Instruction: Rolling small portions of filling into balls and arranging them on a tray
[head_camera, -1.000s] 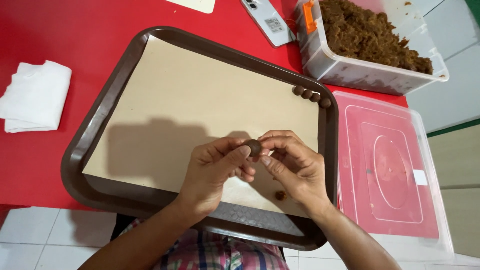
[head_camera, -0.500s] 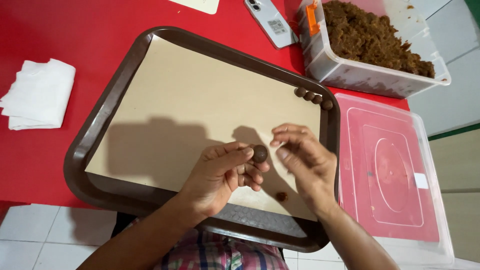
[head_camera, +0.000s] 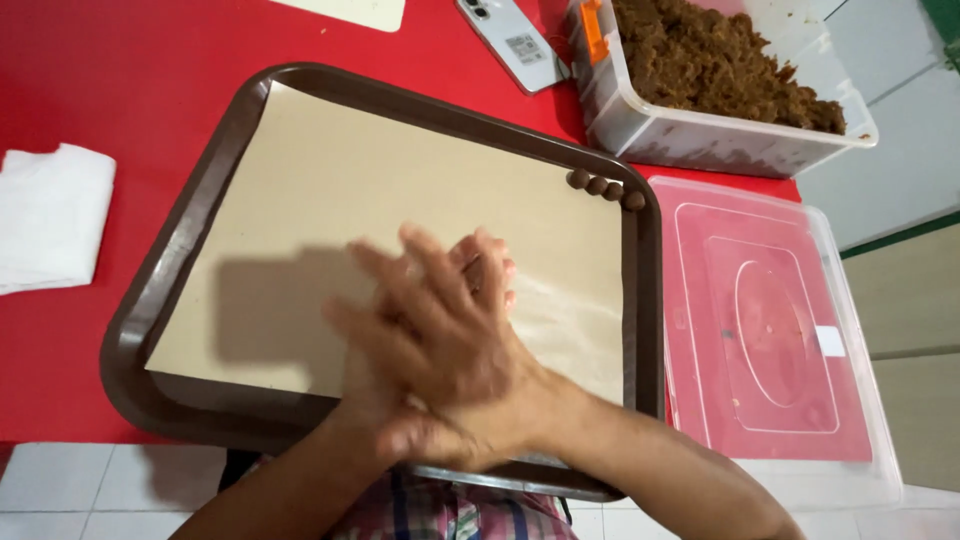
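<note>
both hands are pressed palm to palm over the near half of the brown tray (head_camera: 180, 250). the right hand (head_camera: 455, 370) lies on top, fingers spread and pointing up-left. the left hand (head_camera: 480, 275) is underneath, with only its fingertips showing past the right one. both are blurred. whatever sits between the palms is hidden, so i cannot tell if they grip anything.

the tray rests on the red worktop (head_camera: 120, 80), its near edge overhanging the worktop edge. a sheet of tan paper (head_camera: 380, 190) lines it and is mostly bare. three small brown balls (head_camera: 604, 187) sit in a row in the tray's far right corner, touching each other, well apart from the hands.

around it:
- a clear plastic tub (head_camera: 700, 140) of brown shredded mix (head_camera: 720, 65) stands just beyond the tray's far right corner, an orange clip on its near left end.
- the tub's clear lid (head_camera: 770, 340) lies flat, just right of the tray and near the right forearm.
- a phone (head_camera: 510, 40) lies face down at the far edge, left of the tub.
- a folded white cloth (head_camera: 50, 215) lies left of the tray, apart from it.
- a pale card corner (head_camera: 350, 10) shows at the top edge.

nothing stands between the hands and the balls, only open paper. a checked garment (head_camera: 450, 510) shows below the tray's near rim.
</note>
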